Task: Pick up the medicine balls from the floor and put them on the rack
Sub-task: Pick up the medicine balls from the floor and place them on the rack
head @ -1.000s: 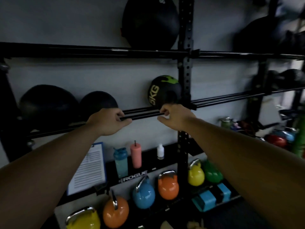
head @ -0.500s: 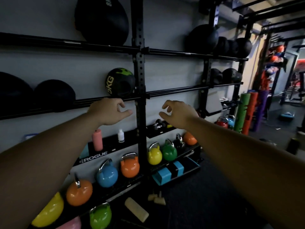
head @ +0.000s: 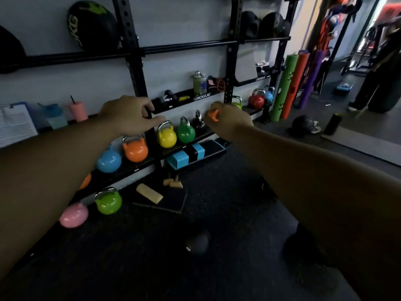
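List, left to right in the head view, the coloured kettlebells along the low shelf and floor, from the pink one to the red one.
pink kettlebell → lime kettlebell → blue kettlebell → orange kettlebell → yellow kettlebell → green kettlebell → red kettlebell

At ten o'clock from my hands, the black-and-green ball on the rack reads "KG"; the digit before it I can't make out. "ROGUE" stands in white on the tray at twelve o'clock, and again on the tray at two o'clock. The clipboard print at nine o'clock is too blurred to read.
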